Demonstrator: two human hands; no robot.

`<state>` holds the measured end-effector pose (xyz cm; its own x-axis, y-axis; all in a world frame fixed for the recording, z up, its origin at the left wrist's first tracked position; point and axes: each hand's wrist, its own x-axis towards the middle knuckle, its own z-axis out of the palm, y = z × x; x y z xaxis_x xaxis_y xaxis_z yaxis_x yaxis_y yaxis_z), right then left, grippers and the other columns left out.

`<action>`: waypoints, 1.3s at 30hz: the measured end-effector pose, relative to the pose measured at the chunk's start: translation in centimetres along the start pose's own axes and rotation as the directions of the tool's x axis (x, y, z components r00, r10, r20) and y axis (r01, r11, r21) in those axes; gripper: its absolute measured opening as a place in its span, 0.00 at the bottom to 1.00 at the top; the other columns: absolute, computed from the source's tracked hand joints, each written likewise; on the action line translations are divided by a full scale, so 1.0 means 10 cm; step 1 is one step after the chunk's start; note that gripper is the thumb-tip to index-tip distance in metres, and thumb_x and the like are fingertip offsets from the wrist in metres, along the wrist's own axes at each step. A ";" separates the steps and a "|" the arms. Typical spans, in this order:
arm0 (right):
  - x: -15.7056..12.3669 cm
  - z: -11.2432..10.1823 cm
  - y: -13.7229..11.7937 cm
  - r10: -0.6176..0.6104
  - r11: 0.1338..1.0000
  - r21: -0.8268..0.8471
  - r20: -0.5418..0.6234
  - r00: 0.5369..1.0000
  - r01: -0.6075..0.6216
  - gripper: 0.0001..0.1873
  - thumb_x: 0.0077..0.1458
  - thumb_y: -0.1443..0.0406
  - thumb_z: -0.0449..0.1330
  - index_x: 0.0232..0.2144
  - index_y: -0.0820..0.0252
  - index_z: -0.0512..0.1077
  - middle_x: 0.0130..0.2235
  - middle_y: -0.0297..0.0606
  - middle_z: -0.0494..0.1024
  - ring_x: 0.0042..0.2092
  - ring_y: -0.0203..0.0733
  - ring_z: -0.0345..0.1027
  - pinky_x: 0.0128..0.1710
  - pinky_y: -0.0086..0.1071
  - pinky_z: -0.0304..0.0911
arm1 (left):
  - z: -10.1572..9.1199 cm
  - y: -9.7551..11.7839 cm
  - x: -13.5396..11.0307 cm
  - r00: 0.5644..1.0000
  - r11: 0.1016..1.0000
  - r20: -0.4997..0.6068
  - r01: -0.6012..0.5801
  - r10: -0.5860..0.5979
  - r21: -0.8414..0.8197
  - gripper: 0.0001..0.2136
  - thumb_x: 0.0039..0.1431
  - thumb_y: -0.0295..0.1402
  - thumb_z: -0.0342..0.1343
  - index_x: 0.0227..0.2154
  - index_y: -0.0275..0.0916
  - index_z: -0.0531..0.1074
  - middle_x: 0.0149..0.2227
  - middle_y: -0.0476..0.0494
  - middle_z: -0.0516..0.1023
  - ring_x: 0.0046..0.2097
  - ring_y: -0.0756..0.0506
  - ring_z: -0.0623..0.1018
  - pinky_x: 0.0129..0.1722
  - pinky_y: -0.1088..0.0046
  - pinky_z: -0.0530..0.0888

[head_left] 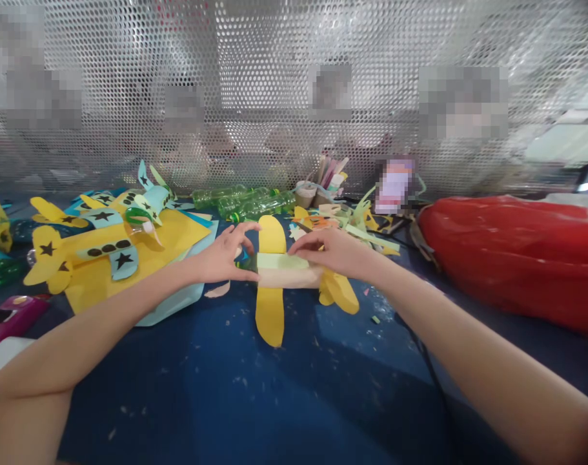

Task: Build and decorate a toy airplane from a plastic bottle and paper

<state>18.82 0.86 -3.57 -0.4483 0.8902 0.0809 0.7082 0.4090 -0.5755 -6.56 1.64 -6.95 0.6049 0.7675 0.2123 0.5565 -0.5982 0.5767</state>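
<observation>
A toy plane (270, 316) lies in front of me, with yellow paper wings, a yellow tail (341, 292) and a body wrapped in pale pink paper (288, 278). My left hand (228, 252) is curved around its left end, thumb at the pink wrap and forefinger at the upper wing's edge. What looks like a clear green bottle end shows dimly between those fingers. Along the top of the body runs a light green paper strip (284, 261). My right hand (325, 248) has its fingertips pinched together at this strip's upper right edge.
Left are finished-looking paper planes (100, 248) on yellow sheets (177, 242) and a purple tool (20, 316). Green bottles (255, 203), paper scraps (366, 223), cups (305, 192) and a phone (395, 186) stand behind. A red bag (506, 258) lies right; a perforated metal screen (274, 77) closes the back.
</observation>
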 end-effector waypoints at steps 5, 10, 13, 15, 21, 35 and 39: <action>-0.05 0.00 0.00 -0.001 1.000 -0.030 -0.011 1.000 0.001 0.12 0.51 0.68 0.55 0.32 0.55 0.80 0.33 0.33 0.81 0.31 0.37 0.70 0.32 0.30 0.61 | 0.02 -0.05 0.00 0.994 0.993 0.068 -0.093 0.089 0.071 0.27 0.52 0.46 0.62 0.54 0.49 0.64 0.47 0.46 0.74 0.50 0.40 0.72 0.64 0.53 0.41; -0.05 0.02 0.03 -0.004 0.999 -0.034 -0.010 1.000 0.003 0.12 0.51 0.68 0.56 0.32 0.55 0.80 0.34 0.32 0.82 0.33 0.37 0.71 0.33 0.30 0.62 | 0.02 -0.05 -0.01 0.983 0.983 0.149 -0.124 0.104 0.133 0.19 0.59 0.46 0.56 0.51 0.48 0.66 0.50 0.45 0.72 0.54 0.41 0.69 0.64 0.55 0.40; -0.06 0.04 0.05 -0.001 0.998 -0.059 -0.018 1.000 0.000 0.12 0.52 0.68 0.56 0.33 0.55 0.79 0.34 0.32 0.82 0.33 0.37 0.71 0.34 0.30 0.62 | 0.01 -0.03 -0.01 0.977 0.974 0.169 -0.157 0.129 0.165 0.18 0.60 0.47 0.54 0.49 0.46 0.66 0.48 0.45 0.72 0.52 0.42 0.69 0.62 0.57 0.49; -0.07 0.05 0.05 0.005 0.996 -0.085 -0.046 0.999 -0.009 0.10 0.52 0.67 0.58 0.35 0.56 0.79 0.33 0.33 0.81 0.32 0.37 0.70 0.34 0.29 0.61 | 0.00 -0.02 -0.01 0.973 0.968 0.182 -0.178 0.145 0.179 0.17 0.61 0.47 0.54 0.49 0.44 0.66 0.48 0.45 0.72 0.50 0.42 0.68 0.59 0.60 0.55; -0.12 0.12 0.03 -0.047 0.980 -0.198 -0.098 0.994 0.026 0.09 0.52 0.70 0.58 0.35 0.58 0.77 0.32 0.35 0.78 0.33 0.36 0.70 0.34 0.29 0.60 | -0.01 0.01 0.00 0.973 0.968 0.184 -0.172 0.138 0.185 0.17 0.61 0.46 0.53 0.48 0.43 0.65 0.48 0.44 0.71 0.50 0.42 0.68 0.53 0.63 0.62; -0.30 -0.58 0.52 0.170 0.976 0.196 -0.386 0.907 -0.099 0.14 0.49 0.60 0.61 0.39 0.57 0.76 0.33 0.38 0.78 0.31 0.38 0.71 0.35 0.35 0.70 | -0.01 0.00 0.06 0.977 0.981 0.174 0.147 -0.124 -0.127 0.34 0.42 0.43 0.67 0.48 0.43 0.53 0.53 0.34 0.70 0.57 0.35 0.70 0.53 0.57 0.67; -0.45 -0.62 0.91 0.352 0.934 0.134 -0.185 0.917 -0.332 0.11 0.47 0.62 0.61 0.34 0.58 0.75 0.28 0.36 0.76 0.27 0.37 0.70 0.30 0.33 0.68 | -0.01 -0.08 0.07 0.973 0.970 0.170 0.185 -0.157 -0.159 0.33 0.45 0.43 0.66 0.49 0.43 0.53 0.52 0.33 0.72 0.55 0.36 0.72 0.50 0.58 0.69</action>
<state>30.71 1.84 -4.15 -0.0608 0.9979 0.0223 0.7371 0.0599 -0.6732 -6.61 2.64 -7.18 0.5977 0.8015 -0.0181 0.5609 -0.4019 0.7238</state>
